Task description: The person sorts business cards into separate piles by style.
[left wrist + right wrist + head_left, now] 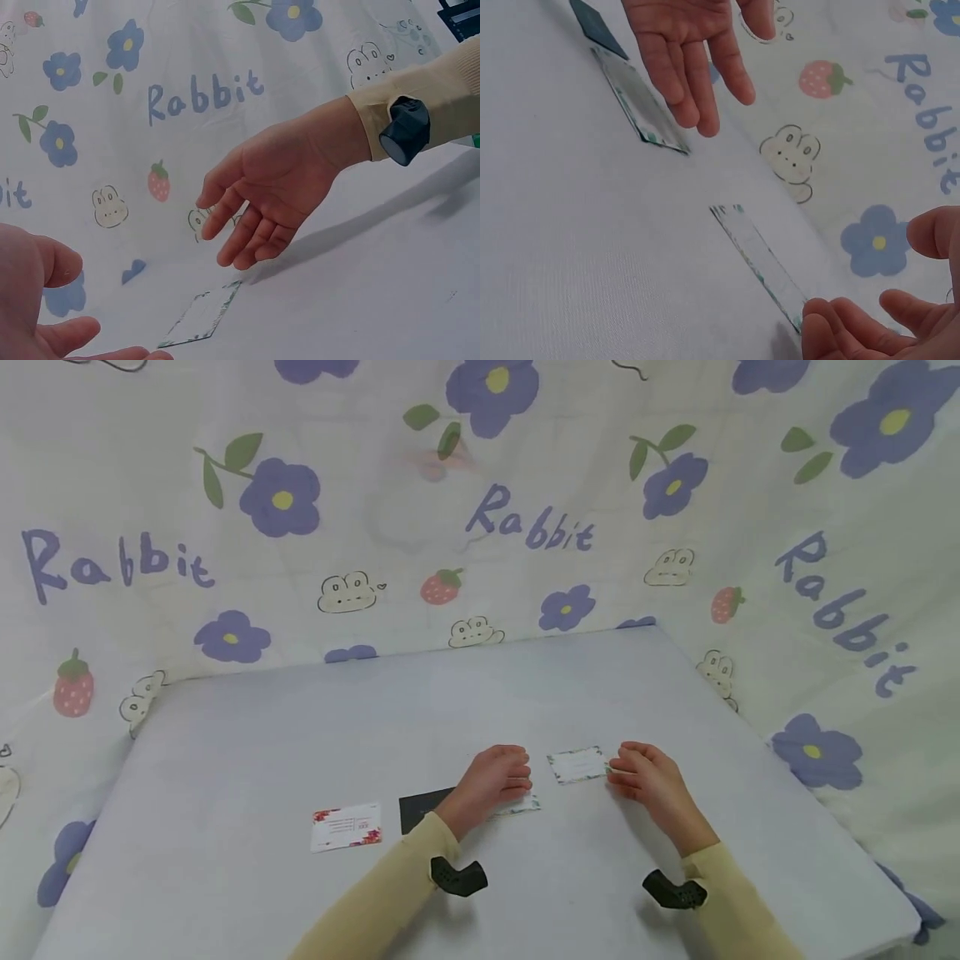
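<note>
My left hand (489, 785) hovers over a row of cards, its fingers loosely bent and holding nothing. Beneath it lies a white card with a leafy border (523, 805), mostly hidden by that hand in the head view. Just left of this, a black card (422, 808) is partly covered by the wrist. A second leafy-bordered white card (576, 765) lies flat farther right, between the two hands. My right hand (654, 783) is beside its right end, fingers relaxed; the left wrist view shows this hand (274, 184) raised above the table, with nothing in its grasp.
A white card with red flowers (347, 828) lies at the left end of the row. The white-covered table (247, 743) meets a hanging cloth (375, 535) printed with flowers and rabbits at the back and sides. Black wrist devices (459, 878) are on both sleeves.
</note>
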Demonstrator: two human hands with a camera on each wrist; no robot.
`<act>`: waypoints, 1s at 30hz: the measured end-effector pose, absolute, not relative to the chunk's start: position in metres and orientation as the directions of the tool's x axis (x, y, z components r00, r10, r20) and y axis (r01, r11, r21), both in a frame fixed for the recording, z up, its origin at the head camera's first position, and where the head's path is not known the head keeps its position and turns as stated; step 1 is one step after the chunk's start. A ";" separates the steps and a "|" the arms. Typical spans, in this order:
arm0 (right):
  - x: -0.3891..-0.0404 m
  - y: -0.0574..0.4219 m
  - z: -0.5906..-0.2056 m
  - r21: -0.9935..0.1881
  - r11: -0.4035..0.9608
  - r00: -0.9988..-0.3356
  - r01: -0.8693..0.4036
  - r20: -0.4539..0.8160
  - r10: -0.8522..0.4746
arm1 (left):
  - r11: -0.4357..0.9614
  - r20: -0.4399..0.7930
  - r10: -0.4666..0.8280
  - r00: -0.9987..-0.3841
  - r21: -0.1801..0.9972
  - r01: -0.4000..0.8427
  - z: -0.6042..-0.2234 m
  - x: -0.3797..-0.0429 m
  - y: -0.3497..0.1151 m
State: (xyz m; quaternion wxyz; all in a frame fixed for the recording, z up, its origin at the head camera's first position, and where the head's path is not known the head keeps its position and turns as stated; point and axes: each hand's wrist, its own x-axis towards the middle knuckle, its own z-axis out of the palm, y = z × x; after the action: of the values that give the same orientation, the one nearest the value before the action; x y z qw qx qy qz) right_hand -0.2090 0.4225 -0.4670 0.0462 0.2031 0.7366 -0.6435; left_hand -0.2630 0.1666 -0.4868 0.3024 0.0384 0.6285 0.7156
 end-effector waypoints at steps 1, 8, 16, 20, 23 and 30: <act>-0.210 0.425 -0.467 -0.930 0.077 -0.911 0.360 -0.333 0.244 | -0.024 -0.325 0.482 -0.814 0.923 -0.384 -0.487 -0.263 0.170; -0.210 0.436 -0.473 -0.924 0.016 -0.894 0.383 -0.366 0.258 | -0.016 -0.364 0.454 -0.814 0.909 -0.416 -0.493 -0.266 0.185; -0.211 0.443 -0.476 -0.913 0.032 -0.879 0.406 -0.381 0.288 | -0.008 -0.374 0.428 -0.823 0.909 -0.417 -0.495 -0.272 0.191; -0.211 0.449 -0.476 -0.913 0.033 -0.878 0.407 -0.380 0.292 | 0.004 -0.382 0.436 -0.815 0.906 -0.423 -0.494 -0.274 0.195; -0.211 0.453 -0.475 -0.917 0.032 -0.883 0.398 -0.374 0.283 | 0.009 -0.380 0.445 -0.811 0.907 -0.420 -0.493 -0.274 0.200; -0.223 0.458 -0.472 -0.920 0.045 -0.891 0.389 -0.363 0.271 | -0.006 -0.373 0.453 -0.810 0.907 -0.421 -0.492 -0.273 0.213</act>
State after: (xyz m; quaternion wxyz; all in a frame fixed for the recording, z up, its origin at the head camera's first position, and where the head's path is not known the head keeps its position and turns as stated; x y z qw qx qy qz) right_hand -0.2226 0.4581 -0.4721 0.0449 0.2286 0.7216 -0.6519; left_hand -0.2731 0.2134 -0.4920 0.3082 0.0129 0.6342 0.7089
